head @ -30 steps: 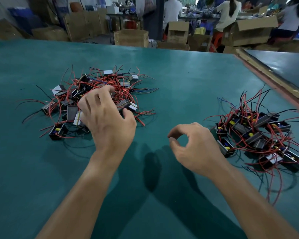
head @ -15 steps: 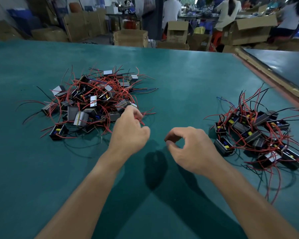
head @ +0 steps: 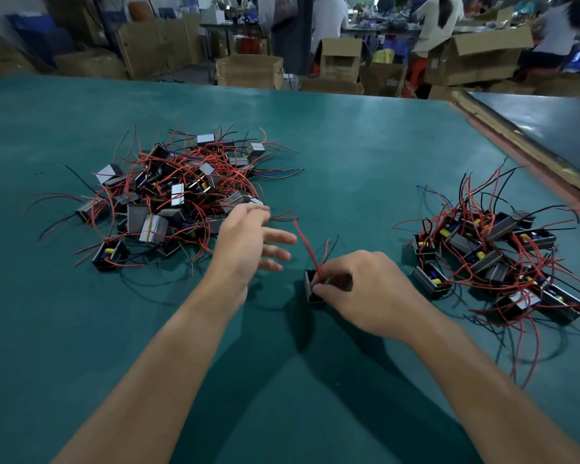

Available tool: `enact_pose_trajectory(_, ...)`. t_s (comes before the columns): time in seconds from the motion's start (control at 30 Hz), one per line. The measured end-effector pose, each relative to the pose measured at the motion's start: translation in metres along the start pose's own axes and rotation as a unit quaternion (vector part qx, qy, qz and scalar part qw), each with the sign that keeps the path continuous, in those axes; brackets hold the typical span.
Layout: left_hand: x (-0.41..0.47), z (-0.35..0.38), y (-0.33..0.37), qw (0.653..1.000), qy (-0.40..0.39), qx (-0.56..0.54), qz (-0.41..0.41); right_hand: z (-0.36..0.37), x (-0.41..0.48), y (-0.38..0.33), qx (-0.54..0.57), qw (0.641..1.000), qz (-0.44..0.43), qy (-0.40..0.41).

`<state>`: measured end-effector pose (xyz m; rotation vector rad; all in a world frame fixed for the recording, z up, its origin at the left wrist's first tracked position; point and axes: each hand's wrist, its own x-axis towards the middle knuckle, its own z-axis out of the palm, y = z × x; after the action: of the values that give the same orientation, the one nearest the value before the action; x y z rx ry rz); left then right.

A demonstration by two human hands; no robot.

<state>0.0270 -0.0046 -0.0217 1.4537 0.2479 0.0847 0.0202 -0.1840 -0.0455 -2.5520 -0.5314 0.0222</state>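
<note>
**Fig.** R hand (head: 365,289) pinches small black module (head: 312,289) between thumb + curled forefinger. Module rests on green table (head: 349,145), between both hands. Its long axis can't be told, as hand covers most of it. Red lead (head: 303,241) runs up-left from module.

L hand (head: 248,242) is just left of module, fingers spread + relaxed, holding nothing.

Tangled heap (head: 178,199) lies far-left of module; second group (head: 489,256) lies to its right, nearer R hand. Probable next move: carry module rightward, lead trailing.

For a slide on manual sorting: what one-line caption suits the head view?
Right hand pinches a wired black module; left hand, fingers spread, beside the left pile.
</note>
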Motion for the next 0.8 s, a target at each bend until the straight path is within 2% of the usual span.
enact_pose_trajectory(0.1,0.008,-0.005,-0.004,0.999,0.036,0.003,-0.034,-0.002,0.001,0.003,0.010,0.999,0.016,0.035)
enact_pose_trajectory(0.4,0.014,0.000,-0.012,0.996,0.028,-0.035,-0.077,-0.004,0.004,0.008,0.001,0.996,0.049,0.077)
enact_pose_trajectory(0.47,0.014,0.000,-0.011,0.996,0.056,0.016,-0.065,-0.003,0.004,0.007,-0.001,0.996,0.047,0.075)
enact_pose_trajectory(0.53,0.010,0.002,-0.010,0.990,0.066,0.122,-0.021,-0.002,0.003,0.006,-0.004,0.997,0.042,0.071)
enact_pose_trajectory(0.6,0.003,0.003,-0.012,0.959,0.071,0.270,0.057,-0.001,0.002,0.005,-0.002,0.997,0.036,0.061)
enact_pose_trajectory(0.7,-0.009,-0.002,-0.010,0.865,0.147,0.437,0.197,-0.002,0.002,0.004,-0.003,0.998,0.028,0.047)
enact_pose_trajectory(0.73,-0.010,-0.007,-0.008,0.836,0.167,0.475,0.219,-0.002,0.002,0.005,-0.003,0.999,0.026,0.047)
enact_pose_trajectory(0.77,-0.010,-0.012,-0.005,0.814,0.165,0.519,0.202,-0.002,0.002,0.005,-0.002,0.999,0.023,0.048)
enact_pose_trajectory(0.8,-0.010,-0.017,-0.004,0.795,0.141,0.570,0.151,-0.001,0.002,0.005,-0.001,0.999,0.018,0.050)
